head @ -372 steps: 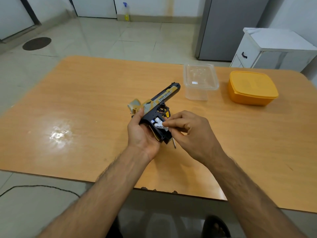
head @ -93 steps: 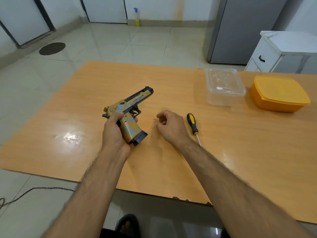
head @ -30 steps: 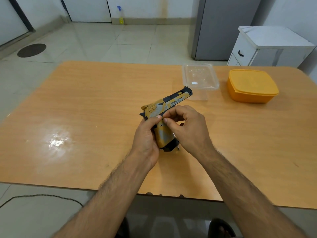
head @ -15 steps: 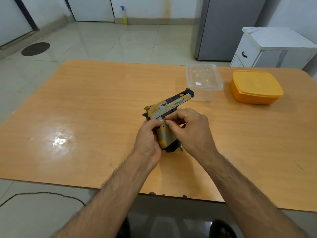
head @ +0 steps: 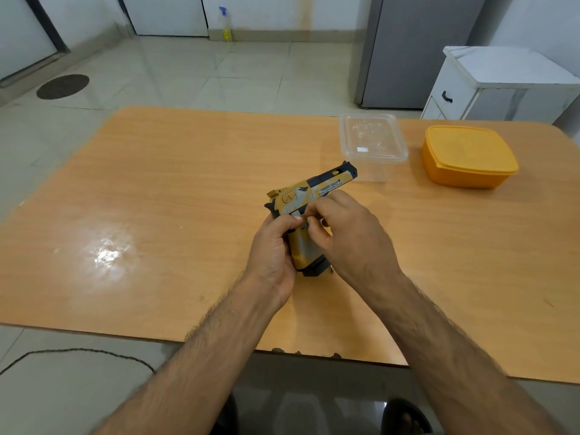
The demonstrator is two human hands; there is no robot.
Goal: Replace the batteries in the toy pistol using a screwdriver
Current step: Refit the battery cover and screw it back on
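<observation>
The toy pistol (head: 317, 186), yellow and grey with a black muzzle, is held above the wooden table (head: 175, 189) with its barrel pointing up and to the right. My left hand (head: 273, 249) grips its handle from the left, thumb across the side. My right hand (head: 351, 233) has its fingertips pinched together against the side of the handle, just by my left thumb; they seem to pinch a tiny screw, too small to make out. Only the metal tip of the screwdriver (head: 331, 269) shows on the table, under my right hand.
A clear plastic container (head: 372, 142) stands just beyond the muzzle. An orange lidded box (head: 467, 155) sits to its right. A white cabinet (head: 502, 86) and a grey fridge stand past the table's far edge.
After pinching something small off the table beside the screwdriver, my right hand came over to the pistol's handle. Over the last second both hands have stayed almost still there.
</observation>
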